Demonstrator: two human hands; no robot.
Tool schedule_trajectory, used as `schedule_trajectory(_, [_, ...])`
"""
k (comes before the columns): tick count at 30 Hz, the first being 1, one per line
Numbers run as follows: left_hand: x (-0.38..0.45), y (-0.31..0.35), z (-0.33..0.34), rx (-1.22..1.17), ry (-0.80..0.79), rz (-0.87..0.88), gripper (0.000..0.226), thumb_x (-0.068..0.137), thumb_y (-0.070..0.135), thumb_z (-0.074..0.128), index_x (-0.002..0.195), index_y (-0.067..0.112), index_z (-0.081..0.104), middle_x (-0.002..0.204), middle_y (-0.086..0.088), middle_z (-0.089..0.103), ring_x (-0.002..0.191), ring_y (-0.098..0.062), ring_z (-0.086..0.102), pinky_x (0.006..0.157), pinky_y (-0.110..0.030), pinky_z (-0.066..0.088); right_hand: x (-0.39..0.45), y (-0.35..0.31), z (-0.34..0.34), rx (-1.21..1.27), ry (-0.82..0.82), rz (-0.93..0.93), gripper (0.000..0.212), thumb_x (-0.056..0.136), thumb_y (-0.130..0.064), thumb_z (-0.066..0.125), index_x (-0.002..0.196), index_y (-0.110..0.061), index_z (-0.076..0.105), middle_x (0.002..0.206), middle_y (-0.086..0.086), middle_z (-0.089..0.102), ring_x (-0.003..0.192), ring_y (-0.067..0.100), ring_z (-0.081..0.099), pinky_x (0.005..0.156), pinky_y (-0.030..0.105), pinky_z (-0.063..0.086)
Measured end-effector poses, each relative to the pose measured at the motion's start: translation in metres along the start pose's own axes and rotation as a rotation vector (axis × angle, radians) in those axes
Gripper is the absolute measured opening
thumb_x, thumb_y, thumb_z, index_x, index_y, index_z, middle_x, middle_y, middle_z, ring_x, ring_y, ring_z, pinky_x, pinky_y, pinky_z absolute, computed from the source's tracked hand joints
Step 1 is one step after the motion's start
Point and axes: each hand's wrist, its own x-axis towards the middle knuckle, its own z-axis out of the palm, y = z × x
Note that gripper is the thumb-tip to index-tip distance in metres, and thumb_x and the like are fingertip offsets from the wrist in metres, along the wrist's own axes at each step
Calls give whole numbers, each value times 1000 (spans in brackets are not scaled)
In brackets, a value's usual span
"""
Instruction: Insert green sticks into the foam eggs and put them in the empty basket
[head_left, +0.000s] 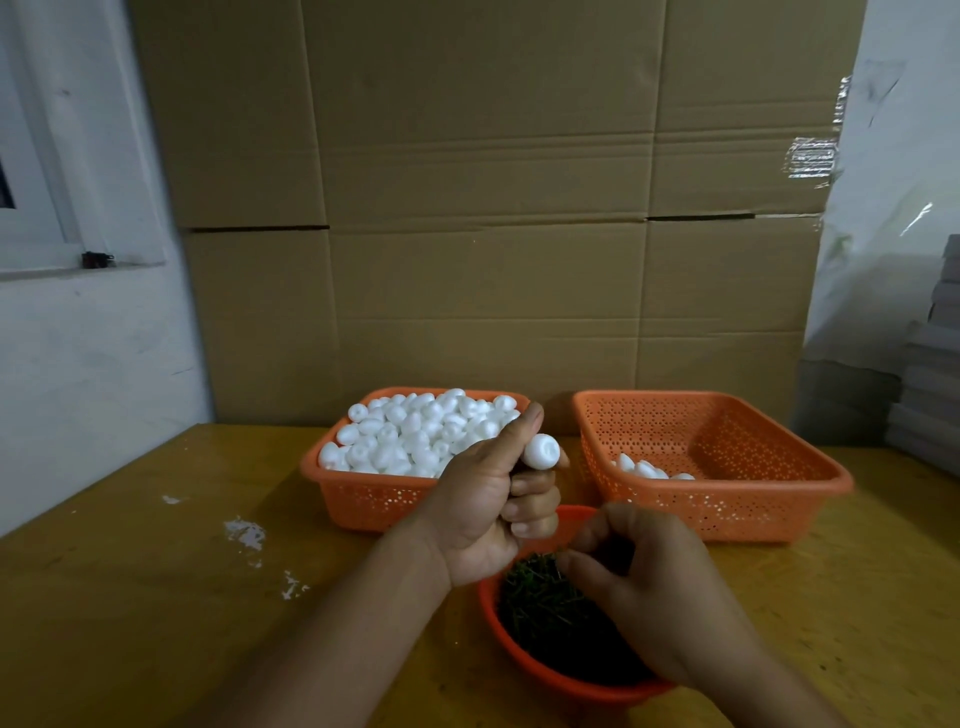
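Right hand fingers curled over green sticks, left hand pinching foam egg at fingertips

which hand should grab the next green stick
Right. The right hand is already curled over the bowl of green sticks, while the left hand holds a foam egg.

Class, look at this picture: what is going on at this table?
A person is fitting sticks into foam eggs. The left hand holds one foam egg up, while the right hand reaches into the bowl of green sticks. The left basket is heaped with plain eggs; the right basket holds only a few so far.
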Motion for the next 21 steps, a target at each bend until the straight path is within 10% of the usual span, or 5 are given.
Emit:
schedule_trajectory(12, [-3, 0, 5, 85, 71, -52, 53, 95, 53, 52, 54, 20, 47, 47, 4, 23, 39, -9, 22, 40, -23, 21, 1, -19, -8, 1011, 138, -37, 9, 72, -7, 70, 77, 0, 69, 66, 12, 72, 65, 15, 71, 63, 17, 55])
schedule_trajectory(21, [-5, -3, 14, 205, 156, -50, 56, 92, 58, 58, 48, 22, 53, 49, 0, 25, 41, -12, 21, 43, -25, 19, 1, -21, -8, 947, 237, -47, 12, 69, -15, 75, 80, -11, 76, 72, 19, 73, 64, 20, 71, 63, 19, 55])
